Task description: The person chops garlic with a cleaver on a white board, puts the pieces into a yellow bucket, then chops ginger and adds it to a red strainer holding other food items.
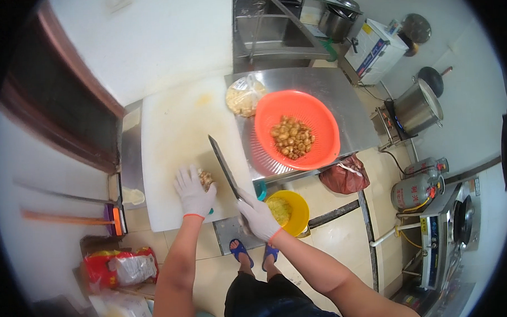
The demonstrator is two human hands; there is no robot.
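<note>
My right hand (255, 215), in a white knit glove, grips the handle of a cleaver (223, 166), its blade raised over the right part of a white cutting board (185, 119). My left hand (195, 193), gloved too, rests on the board with a small heap of brown-and-white food pieces (205, 180) beside its thumb and fingers. Whether it grips any piece cannot be made out. At the right, a red plastic colander (328, 128) holds many small brown rounded pieces (292, 137). A clear bag of pale chopped food (243, 97) lies behind the board's right edge.
A yellow bucket (303, 211) with pale yellow contents stands below the steel table (357, 129), near my right wrist. A dark red plastic bag (345, 175) is by the table's front edge. Gas cylinders (414, 192) and a large steel pot (417, 106) stand farther right.
</note>
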